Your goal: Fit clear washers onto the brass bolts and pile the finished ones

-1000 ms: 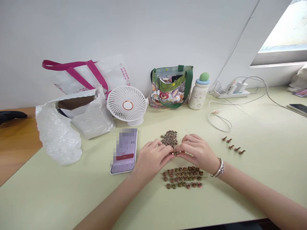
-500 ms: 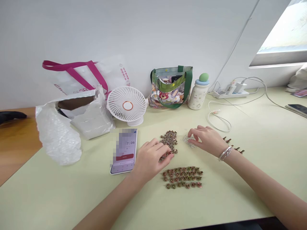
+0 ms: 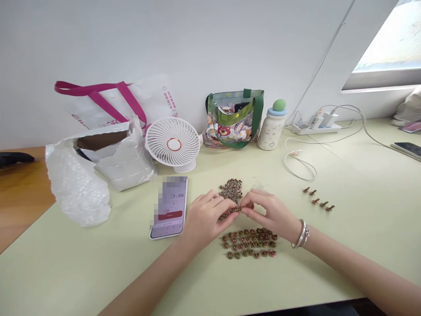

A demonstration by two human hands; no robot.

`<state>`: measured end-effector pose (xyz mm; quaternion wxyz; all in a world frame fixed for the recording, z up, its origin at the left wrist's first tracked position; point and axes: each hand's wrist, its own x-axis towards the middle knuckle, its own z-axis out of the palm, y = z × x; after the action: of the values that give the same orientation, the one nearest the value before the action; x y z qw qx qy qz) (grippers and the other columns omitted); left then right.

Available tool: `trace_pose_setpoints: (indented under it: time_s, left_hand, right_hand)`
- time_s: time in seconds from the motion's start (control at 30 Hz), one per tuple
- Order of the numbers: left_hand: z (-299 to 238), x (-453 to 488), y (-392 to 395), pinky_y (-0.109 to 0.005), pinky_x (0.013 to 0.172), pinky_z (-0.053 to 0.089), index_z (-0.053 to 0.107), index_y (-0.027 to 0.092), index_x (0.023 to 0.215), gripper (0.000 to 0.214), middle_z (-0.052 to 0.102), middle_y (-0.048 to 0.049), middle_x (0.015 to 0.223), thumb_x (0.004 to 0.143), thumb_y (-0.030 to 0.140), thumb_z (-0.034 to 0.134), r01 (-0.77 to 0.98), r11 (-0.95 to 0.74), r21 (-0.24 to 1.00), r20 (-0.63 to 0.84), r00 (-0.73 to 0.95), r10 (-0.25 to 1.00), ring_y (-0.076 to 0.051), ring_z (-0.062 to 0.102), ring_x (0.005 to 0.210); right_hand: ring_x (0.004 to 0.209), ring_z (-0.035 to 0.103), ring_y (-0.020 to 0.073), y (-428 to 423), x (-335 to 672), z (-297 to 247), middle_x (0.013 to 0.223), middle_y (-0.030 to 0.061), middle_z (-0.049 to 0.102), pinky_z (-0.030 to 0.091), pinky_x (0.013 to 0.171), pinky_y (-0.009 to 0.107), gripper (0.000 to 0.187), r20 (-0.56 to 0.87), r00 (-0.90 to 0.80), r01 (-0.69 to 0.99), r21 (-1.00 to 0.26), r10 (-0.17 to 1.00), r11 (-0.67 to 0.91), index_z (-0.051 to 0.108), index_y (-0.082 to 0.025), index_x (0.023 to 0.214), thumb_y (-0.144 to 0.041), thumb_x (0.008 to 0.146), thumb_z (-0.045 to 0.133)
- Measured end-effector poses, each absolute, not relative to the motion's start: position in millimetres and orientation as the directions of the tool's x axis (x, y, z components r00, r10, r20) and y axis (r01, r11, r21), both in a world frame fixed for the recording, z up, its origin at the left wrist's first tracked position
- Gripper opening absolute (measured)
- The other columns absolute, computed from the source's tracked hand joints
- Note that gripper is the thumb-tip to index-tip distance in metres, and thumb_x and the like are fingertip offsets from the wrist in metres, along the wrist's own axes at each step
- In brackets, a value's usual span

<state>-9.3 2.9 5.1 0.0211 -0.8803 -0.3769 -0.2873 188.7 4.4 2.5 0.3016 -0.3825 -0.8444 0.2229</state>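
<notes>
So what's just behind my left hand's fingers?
Behind your left hand lies a heap of small metal screws; the hand covers its near part, so anything underneath can't be seen.

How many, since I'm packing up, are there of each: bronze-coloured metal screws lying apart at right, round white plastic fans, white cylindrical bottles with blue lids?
Bronze-coloured screws apart at right: 5
White fan: 1
White bottle: 1
Total: 7
</notes>
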Motion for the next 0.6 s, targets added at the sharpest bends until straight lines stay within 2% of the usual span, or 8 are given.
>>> trace_pose_setpoints:
  time_s: [0.17, 0.37, 0.47, 0.6]
  left_hand:
    - [5, -10, 4, -0.025, 0.063, 0.039, 0.060, 0.022, 0.085, 0.012, 0.063, 0.0032, 0.070, 0.085, 0.028, 0.051, 0.663, -0.731, 0.165, 0.487, 0.589, 0.645, -0.013, 0.053, 0.076]
    - [5, -10, 4, -0.026, 0.069, 0.041, 0.061, 0.023, 0.085, 0.013, 0.064, 0.0041, 0.073, 0.084, 0.020, 0.049, 0.615, -0.774, 0.150, 0.460, 0.649, 0.605, -0.013, 0.053, 0.081]
    - [5, -10, 4, -0.026, 0.069, 0.042, 0.062, 0.024, 0.084, 0.013, 0.064, 0.0039, 0.073, 0.084, 0.021, 0.050, 0.617, -0.774, 0.140, 0.476, 0.644, 0.599, -0.013, 0.054, 0.081]
    - [5, -12, 6, -0.026, 0.069, 0.042, 0.063, 0.024, 0.085, 0.014, 0.064, 0.0033, 0.073, 0.085, 0.022, 0.049, 0.624, -0.769, 0.138, 0.477, 0.639, 0.604, -0.013, 0.054, 0.081]
  right_hand:
    - [0.066, 0.055, 0.0127, 7, 193, 6, 0.070, 0.0014, 0.060, 0.044, 0.062, 0.025, 0.014, 0.394, -0.534, 0.541, -0.520, 0.748, 0.660, 0.057, -0.019, 0.081, -0.026, 0.088, 0.047]
    - [0.070, 0.060, 0.0145, -5, 218, 21, 0.075, 0.0036, 0.065, 0.047, 0.063, 0.026, 0.015, 0.421, -0.495, 0.585, -0.485, 0.760, 0.650, 0.063, -0.021, 0.085, -0.025, 0.087, 0.048]
    - [0.068, 0.060, 0.0150, -22, 235, 19, 0.071, 0.0025, 0.065, 0.048, 0.060, 0.027, 0.013, 0.401, -0.467, 0.620, -0.487, 0.788, 0.615, 0.062, -0.023, 0.081, -0.026, 0.085, 0.051]
    - [0.067, 0.059, 0.0165, -45, 249, 6, 0.070, 0.0032, 0.062, 0.049, 0.059, 0.029, 0.012, 0.311, -0.394, 0.661, -0.558, 0.865, 0.502, 0.059, -0.023, 0.077, -0.027, 0.085, 0.051]
